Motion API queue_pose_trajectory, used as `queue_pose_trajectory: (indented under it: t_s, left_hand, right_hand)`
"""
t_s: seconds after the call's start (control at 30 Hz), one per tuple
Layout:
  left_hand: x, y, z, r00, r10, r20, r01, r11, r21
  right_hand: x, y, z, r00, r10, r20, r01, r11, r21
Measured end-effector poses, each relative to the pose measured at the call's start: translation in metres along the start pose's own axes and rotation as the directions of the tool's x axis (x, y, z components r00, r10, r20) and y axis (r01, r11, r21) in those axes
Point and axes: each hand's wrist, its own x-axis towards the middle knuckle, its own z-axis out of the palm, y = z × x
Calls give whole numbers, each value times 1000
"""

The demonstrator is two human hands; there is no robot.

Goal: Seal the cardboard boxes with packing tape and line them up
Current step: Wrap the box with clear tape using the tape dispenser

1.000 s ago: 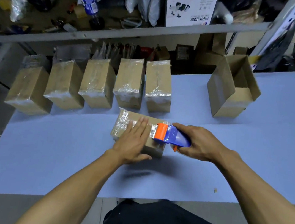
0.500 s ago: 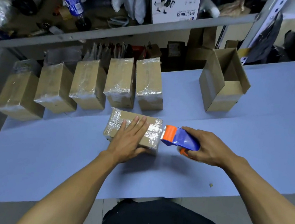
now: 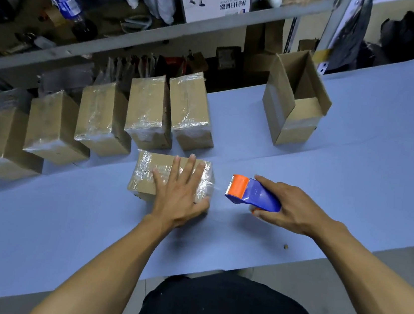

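Tape dispenser [image 3: 252, 195]: now drawn clear to the right of box [image 3: 146, 175], gripped by right hand [image 3: 290, 209]. Left hand [image 3: 180, 192]: fingers spread flat on box, the nearer hand; box's long axis runs left-right.

Near box [image 3: 172, 176]: matt brown cardboard under glossy, wrinkled clear tape. Far row of sealed boxes [image 3: 148, 113]: same. Open box [image 3: 296, 100] far right: bare matt cardboard. Tape dispenser [image 3: 253, 195]: smooth blue and orange plastic. Table [image 3: 355, 175]: matt pale blue surface.

A pale blue flat surface [image 3: 357, 154] carries five tape-wrapped brown cardboard boxes [image 3: 149, 108] in a row from 9 to 12 o'clock. A sixth taped cardboard box [image 3: 151, 176] lies at centre. An open-topped cardboard box [image 3: 292, 110] stands at 2 o'clock.
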Motion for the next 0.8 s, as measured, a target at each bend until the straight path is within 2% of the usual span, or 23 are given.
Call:
queue_pose_trajectory:
  t_s: [0.23,0.3,0.37,0.53,0.67,0.8]
  left_hand:
    - [-1,-3,1,999,37,-14,-38,999,-37]
    - [2,-1,0,999,-4,-47,-2,991,-133]
    - [7,7,-3,991,-91,-96,65,967,-247]
    - [20,22,-3,982,-140,-124,114,974,-196]
    - [23,24,-3,976,-143,-166,107,972,-208]
    - [25,22,-10,969,-157,-189,129,980,-154]
  right_hand:
    - [22,-42,2,1000,-9,-14,3,929,-369]
    - [35,-62,8,999,-10,-38,-7,909,-417]
    - [45,-79,3,999,4,-41,-22,893,-449]
    - [56,-112,-9,995,95,-19,-90,847,-525]
    - [65,-124,-1,994,105,-9,-91,820,-565]
    - [61,-107,30,982,191,-2,-172,881,-441]
